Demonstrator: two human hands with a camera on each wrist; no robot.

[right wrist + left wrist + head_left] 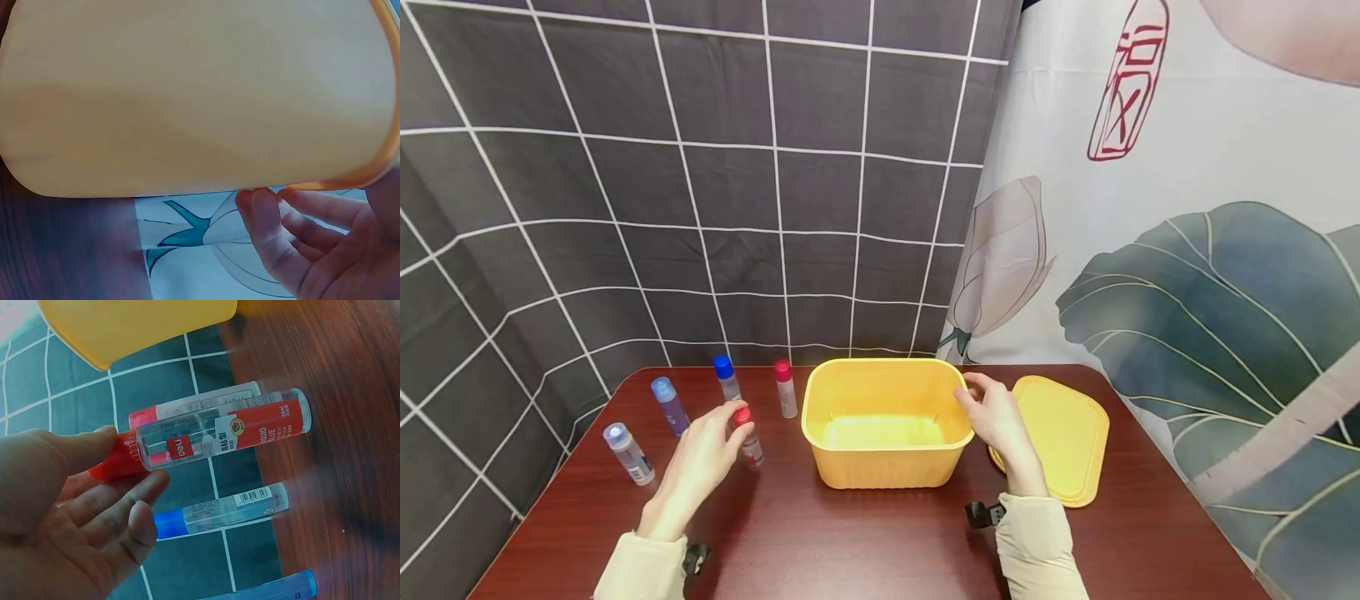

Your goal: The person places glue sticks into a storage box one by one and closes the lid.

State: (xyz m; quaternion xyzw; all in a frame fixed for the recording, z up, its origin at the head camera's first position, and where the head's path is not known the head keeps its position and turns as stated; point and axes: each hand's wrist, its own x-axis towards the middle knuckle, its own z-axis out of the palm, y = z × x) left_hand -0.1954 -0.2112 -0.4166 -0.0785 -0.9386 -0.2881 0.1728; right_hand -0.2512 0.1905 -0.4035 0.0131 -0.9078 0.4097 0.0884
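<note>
My left hand [694, 457] pinches the red cap of a clear liquid glue bottle [250, 428], thumb on one side and fingers on the other. The bottle [751, 450] is roughly upright, its base close to the tabletop; whether it touches is unclear. On the right, my right hand [997, 417] grips the rim of an open yellow plastic box [887, 468] at its right end. In the right wrist view the box wall [200, 94] fills most of the picture, with fingertips [265, 209] at its edge.
Behind the held bottle stand a blue-capped glue bottle [727, 382] and a pink-capped one [786, 392]. Farther left are a purple-blue tube [672, 408] and a white-labelled bottle [631, 457]. A yellow lid [1063, 437] lies right of the box on the wooden table [850, 550].
</note>
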